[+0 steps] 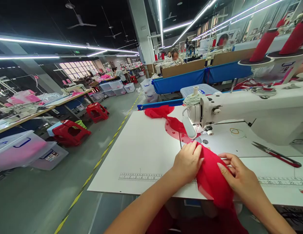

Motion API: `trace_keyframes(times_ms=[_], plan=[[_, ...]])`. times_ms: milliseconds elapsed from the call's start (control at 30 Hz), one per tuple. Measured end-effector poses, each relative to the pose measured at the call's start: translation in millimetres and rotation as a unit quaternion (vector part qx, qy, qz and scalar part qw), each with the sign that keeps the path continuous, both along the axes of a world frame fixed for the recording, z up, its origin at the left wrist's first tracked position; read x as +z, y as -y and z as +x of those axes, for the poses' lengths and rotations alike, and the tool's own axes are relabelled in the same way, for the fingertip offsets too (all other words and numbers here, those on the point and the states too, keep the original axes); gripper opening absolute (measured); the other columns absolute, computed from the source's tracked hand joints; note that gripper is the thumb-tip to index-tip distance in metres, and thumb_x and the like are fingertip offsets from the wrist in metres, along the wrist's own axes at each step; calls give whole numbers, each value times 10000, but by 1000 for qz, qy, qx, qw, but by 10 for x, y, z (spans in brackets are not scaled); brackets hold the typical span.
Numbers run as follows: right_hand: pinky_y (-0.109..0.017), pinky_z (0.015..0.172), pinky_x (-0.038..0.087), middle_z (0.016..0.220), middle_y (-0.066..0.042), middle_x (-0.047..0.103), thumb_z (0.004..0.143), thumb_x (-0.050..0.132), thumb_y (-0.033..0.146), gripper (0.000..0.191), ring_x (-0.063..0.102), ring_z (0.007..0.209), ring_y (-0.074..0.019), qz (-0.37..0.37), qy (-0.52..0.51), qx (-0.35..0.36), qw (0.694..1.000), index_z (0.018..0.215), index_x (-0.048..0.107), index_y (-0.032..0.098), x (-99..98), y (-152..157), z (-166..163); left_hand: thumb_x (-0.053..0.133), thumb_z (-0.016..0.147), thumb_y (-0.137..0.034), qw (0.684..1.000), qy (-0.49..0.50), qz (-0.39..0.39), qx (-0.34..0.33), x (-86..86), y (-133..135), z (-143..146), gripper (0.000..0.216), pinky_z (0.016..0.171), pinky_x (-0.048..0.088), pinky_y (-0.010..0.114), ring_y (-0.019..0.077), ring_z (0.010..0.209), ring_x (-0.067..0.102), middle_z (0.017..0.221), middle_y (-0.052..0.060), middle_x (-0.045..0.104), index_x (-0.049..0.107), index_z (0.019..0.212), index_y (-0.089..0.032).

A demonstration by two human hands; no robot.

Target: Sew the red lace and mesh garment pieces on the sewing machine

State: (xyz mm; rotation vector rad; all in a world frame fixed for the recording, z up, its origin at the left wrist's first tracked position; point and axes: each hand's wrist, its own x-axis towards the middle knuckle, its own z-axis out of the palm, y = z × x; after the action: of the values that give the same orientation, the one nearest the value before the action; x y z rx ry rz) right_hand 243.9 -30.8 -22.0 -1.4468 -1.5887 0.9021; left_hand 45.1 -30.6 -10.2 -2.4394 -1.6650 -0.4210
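A red fabric piece (pixel 211 175) lies bunched on the white sewing table (pixel 144 152) and runs under the needle of the white sewing machine (pixel 239 110). My left hand (pixel 187 161) rests on the fabric's left side, fingers curled over it close to the presser foot. My right hand (pixel 235 174) pinches the fabric's right side with thumb and fingers. More red sheer fabric (pixel 169 120) trails behind the machine toward the table's far edge. The fabric's near end hangs over the table front into my lap.
Scissors with red handles (pixel 278 154) lie to the right on the table, beside a rubber band (pixel 236 131). Two red thread cones (pixel 263 44) stand on top. Red stools (pixel 70 131), plastic bins (pixel 18 149) and an aisle lie left. Other workers sit at far tables.
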Motion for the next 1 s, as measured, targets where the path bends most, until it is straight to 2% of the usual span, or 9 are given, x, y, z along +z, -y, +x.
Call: trace_keyframes(times_ms=[100,333,433,500,600,667,800,900,1000], plan=[[-306,563,536,917,-53,758,785,580,597,389,714,676,-224,13,-2,-37,999,961,662,260,-20,-17,55,563,999,-464,999,-33,11,4,-83,49,-63,565,1069,478,534,353,1280,578,1412,229,591,536,1394,-61],[-304,653,591,918,-79,750,591,796,617,510,725,830,-256,-62,-173,-54,982,923,685,246,86,-60,117,497,970,-207,997,-16,-5,73,-64,246,-94,399,1109,412,668,416,1316,548,1422,238,582,587,1328,-57],[-296,553,579,882,-78,732,575,839,644,600,703,705,-233,-109,-236,-19,965,988,668,243,158,43,36,407,970,-119,993,120,-1,-5,1,486,125,327,990,557,527,317,1184,629,1277,205,651,594,1238,-109],[-279,472,545,772,-38,688,585,837,671,641,643,565,-191,-127,-245,-7,961,1020,652,238,200,119,-24,495,1006,-302,963,250,-53,-80,20,676,318,318,887,611,441,272,1045,661,1147,153,674,541,1274,-136],[-272,452,541,742,-28,674,591,821,701,654,635,545,-188,-134,-231,0,964,1008,653,226,251,189,-79,704,906,-484,902,394,-176,-15,18,860,528,566,839,632,417,265,992,684,1149,153,676,466,1297,-150],[-277,530,579,819,-60,714,611,815,692,598,691,670,-225,-114,-210,8,971,955,674,224,260,202,-83,683,927,-449,882,416,-220,28,33,865,554,479,824,632,422,256,956,687,1124,138,683,471,1252,-169],[-262,630,588,932,-78,745,736,744,646,461,703,816,-235,-59,-154,19,986,933,720,229,176,206,-36,356,1048,-265,944,309,-112,-1,131,628,372,216,876,601,465,255,976,634,1091,123,642,542,1123,-183],[-276,657,589,889,-65,740,803,683,613,418,691,782,-224,-42,-118,5,992,983,735,240,62,197,18,356,956,-88,971,232,-44,-28,172,337,177,309,941,577,424,258,1081,605,1215,150,604,516,1212,-158],[-290,664,590,808,-51,720,806,679,580,387,683,742,-222,-36,-79,30,996,997,737,248,-27,171,63,379,876,-1,989,125,-72,-30,154,76,33,331,845,584,368,247,1008,615,1156,142,617,541,1123,-148]])
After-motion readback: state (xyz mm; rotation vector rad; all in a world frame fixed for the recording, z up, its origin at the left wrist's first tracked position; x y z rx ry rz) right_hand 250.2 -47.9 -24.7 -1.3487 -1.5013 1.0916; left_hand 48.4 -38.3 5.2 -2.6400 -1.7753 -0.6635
